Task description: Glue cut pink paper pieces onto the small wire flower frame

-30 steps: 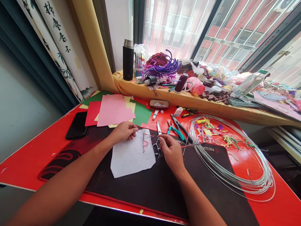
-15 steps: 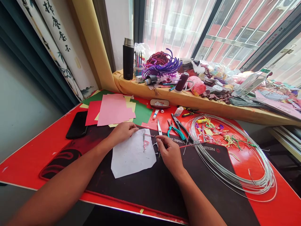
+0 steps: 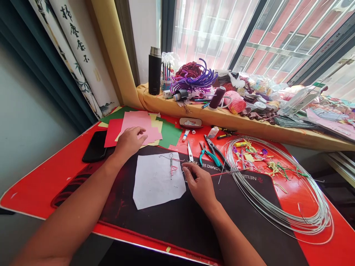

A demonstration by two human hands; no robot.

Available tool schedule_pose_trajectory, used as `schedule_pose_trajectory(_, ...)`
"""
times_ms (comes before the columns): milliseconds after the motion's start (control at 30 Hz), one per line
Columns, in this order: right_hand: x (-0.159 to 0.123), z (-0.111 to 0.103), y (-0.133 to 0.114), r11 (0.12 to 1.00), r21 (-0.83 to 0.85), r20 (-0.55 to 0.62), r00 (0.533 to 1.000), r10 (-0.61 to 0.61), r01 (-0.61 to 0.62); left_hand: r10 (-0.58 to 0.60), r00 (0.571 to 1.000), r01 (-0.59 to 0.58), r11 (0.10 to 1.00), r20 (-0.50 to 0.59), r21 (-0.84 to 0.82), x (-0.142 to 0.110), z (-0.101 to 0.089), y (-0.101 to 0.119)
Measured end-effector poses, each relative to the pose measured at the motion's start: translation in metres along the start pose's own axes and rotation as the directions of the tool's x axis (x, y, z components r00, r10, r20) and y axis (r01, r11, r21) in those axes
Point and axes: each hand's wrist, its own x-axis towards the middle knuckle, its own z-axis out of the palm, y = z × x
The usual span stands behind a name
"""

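Observation:
My left hand [image 3: 129, 140] lies on the pink sheet [image 3: 136, 127] of a stack of coloured paper, fingers loosely spread on it. My right hand [image 3: 200, 183] rests on the black mat [image 3: 177, 221] beside the handles of a pair of scissors [image 3: 189, 152], fingers curled together; what they hold, if anything, is hidden. A small wire figure wrapped with pink cord [image 3: 171, 164] lies free on a white paper sheet [image 3: 155, 181] between my hands.
A black phone [image 3: 95, 146] lies at the left of the red table [image 3: 41, 184]. Pliers [image 3: 212, 152] and a large wire coil [image 3: 280, 188] sit to the right. The window ledge [image 3: 222, 118] holds a black flask [image 3: 154, 70], purple cords and craft clutter.
My left hand let go of the wire figure and moved back and left onto the pink paper. The figure now lies on the white sheet. My right hand stayed near the scissors.

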Motion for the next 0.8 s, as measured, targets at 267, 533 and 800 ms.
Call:
schedule_pose_trajectory(267,-0.002,0.002,0.000,0.999,-0.044,0.022,0.999,-0.030,0.031,0.017,0.956,-0.091,0.966,0.293,0.241,0.010,0.026,-0.041)
schedule_pose_trajectory(533,-0.002,0.004,0.001,0.998,-0.045,0.058,0.998,-0.040,0.042,0.049,0.957,-0.100,0.981,0.287,0.166,0.008,0.017,-0.038)
schedule_pose_trajectory(800,-0.004,0.005,0.001,0.992,-0.093,0.082,0.994,-0.073,0.080,0.025,0.967,-0.042,0.997,0.252,0.063,0.008,0.003,-0.032)
